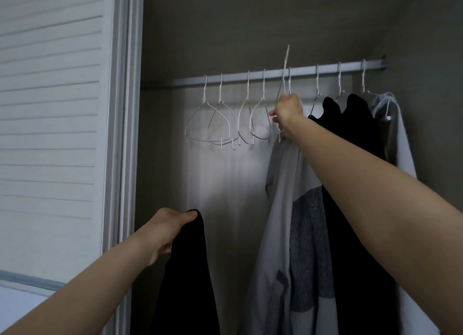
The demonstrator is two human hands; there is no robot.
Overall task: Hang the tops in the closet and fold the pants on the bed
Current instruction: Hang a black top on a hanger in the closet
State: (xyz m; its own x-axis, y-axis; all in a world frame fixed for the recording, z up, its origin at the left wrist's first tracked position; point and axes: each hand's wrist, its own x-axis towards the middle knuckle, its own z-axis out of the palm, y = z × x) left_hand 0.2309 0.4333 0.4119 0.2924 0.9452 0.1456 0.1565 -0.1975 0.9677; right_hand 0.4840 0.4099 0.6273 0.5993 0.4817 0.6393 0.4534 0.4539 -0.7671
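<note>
Closet: an open recess with dull grey-brown walls is seen ahead; its pale back panel point(225, 174) is lit from about 6 o'clock.
Door: a white louvred door point(50, 109) is set at 9 o'clock, its frame edge running top to bottom beside the recess.
Rail: a pale metal rail point(250, 76) is run across the recess, rising slightly toward 3 o'clock, where it is fixed to the side wall.
Empty hangers: four white wire hangers point(218, 124) are hung on the rail at about 11 o'clock, bunched and overlapping.
Right hand: the right hand point(288, 111) is raised to just under the rail at 12 o'clock, fingers curled round a hanger point(285, 66) whose hook is tilted up above the rail.
White top: a white top point(278, 209) is draped from below that hand down to 6 o'clock; a grey patterned piece point(309, 247) is seen within it.
Hung tops: two black tops point(350, 139) and a pale top point(398, 139) are hung on the rail at 2 o'clock, pressed against one another.
Left hand: the left hand point(165, 232) is held low at 7 o'clock, fingers gripped on the upper edge of a black garment point(190, 279).
Black garment: it is hung straight down from that hand, in front of the closet's lower left, apart from the rail.
Lower left: a pale surface with a grey-blue edge point(30, 279) is seen at 8 o'clock; what it is cannot be told.
</note>
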